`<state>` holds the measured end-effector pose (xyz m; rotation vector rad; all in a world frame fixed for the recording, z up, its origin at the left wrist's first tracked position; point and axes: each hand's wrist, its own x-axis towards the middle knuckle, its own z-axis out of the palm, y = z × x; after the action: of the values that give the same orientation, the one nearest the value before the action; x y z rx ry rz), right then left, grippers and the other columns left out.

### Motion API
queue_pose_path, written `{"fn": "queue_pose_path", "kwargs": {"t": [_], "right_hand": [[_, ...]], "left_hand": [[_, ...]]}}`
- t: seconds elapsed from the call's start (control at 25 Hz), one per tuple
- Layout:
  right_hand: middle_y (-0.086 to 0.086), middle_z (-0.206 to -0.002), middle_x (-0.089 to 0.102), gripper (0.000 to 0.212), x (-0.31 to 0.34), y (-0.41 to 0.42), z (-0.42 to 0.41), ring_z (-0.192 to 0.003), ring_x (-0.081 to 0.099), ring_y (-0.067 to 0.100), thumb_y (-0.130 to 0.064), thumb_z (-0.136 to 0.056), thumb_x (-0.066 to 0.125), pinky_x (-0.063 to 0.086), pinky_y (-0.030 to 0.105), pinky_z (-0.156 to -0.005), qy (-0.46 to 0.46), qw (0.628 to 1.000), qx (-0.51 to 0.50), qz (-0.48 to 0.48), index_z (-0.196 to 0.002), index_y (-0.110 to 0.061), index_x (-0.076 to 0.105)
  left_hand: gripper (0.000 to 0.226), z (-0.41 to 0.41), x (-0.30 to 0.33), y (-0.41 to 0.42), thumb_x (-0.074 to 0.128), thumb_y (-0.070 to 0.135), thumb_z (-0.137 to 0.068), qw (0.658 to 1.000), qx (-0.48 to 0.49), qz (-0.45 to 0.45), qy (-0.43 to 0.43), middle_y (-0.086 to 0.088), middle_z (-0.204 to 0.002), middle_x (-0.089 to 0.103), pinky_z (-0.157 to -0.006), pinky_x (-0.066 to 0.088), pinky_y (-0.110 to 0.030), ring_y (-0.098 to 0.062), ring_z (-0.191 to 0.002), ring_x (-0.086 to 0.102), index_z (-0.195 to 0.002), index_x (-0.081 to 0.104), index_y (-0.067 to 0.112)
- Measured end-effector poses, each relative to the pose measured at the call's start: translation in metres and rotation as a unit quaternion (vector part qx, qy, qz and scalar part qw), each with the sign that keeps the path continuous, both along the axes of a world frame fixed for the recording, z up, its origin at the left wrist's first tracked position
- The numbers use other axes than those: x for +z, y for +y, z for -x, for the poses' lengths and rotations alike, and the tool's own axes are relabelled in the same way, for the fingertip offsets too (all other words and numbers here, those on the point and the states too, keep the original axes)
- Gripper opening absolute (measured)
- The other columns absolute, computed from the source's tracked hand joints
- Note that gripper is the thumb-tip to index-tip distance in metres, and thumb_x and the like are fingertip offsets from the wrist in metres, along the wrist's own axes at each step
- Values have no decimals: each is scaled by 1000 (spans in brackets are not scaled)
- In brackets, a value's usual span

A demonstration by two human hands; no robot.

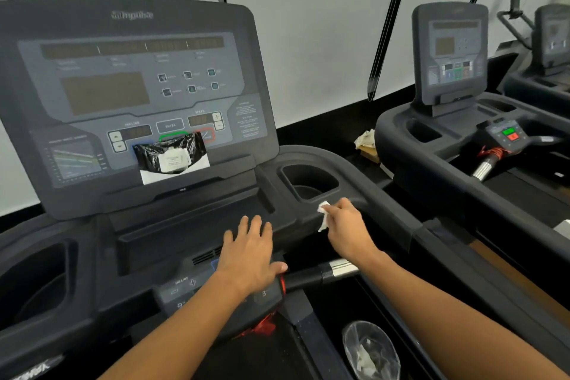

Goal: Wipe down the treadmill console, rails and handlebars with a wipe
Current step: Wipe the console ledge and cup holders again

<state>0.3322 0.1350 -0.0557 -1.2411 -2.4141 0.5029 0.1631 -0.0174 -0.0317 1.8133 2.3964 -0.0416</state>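
The right hand (345,225) pinches a small wipe (324,215) that may slip on the treadmill (385,194) edge, while the flat, empty left hand (249,253) could press buttons (185,287).

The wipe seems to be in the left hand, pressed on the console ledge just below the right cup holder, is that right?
Not quite: the head view shows the wipe in the right hand, on the ledge below the right cup holder. The left hand lies flat, holding nothing.

cup holder (308,182) open, wipe pack (172,157) blocks btns
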Motion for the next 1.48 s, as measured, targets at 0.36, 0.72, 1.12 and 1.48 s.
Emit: {"fn": "queue_pose_path", "kwargs": {"t": [0.36, 0.72, 1.12, 1.48], "right_hand": [[16, -165, -4, 85, -81, -4, 64, -152, -7, 30, -19, -87, 48, -2, 50, -123, -44, 998, 30, -34, -156, -2, 1], [14, -165, -7, 99, -73, 57, 14, -152, -9, 29, -12, -75, 57, -2, 50, -123, -62, 992, -101, 35, -156, -1, 0], [14, -109, 67, 43, -47, 82, 48, -93, 62, 29, -24, -67, 65, 49, 45, -94, 543, 565, -352, 511, -106, -8, 58], [-5, -164, -17, 76, -51, 5, 56, -152, -6, 15, -29, -102, 44, 5, 34, -123, 277, 917, -127, 257, -157, -23, -9]], "left_hand": [[83, 23, -12, 62, 46, 60, -96, 998, 44, 50, -14, -7, -167, -3, -123, 11, -54, -29, -154, -5, -159, 12, 18], [82, 19, -15, 112, 46, 56, -98, 994, 51, 86, -46, -11, -167, -6, -124, 9, -52, -29, -154, -6, -159, 11, 13], [83, 24, 1, 129, 59, 43, -97, 986, -4, 164, -18, -16, -166, 3, -123, 9, -56, -28, -153, 8, -157, 16, 4], [67, 26, 4, 138, 61, 42, -96, 990, 8, 131, -59, -16, -165, 9, -123, 13, -52, -29, -153, 13, -148, 37, 7]]}}
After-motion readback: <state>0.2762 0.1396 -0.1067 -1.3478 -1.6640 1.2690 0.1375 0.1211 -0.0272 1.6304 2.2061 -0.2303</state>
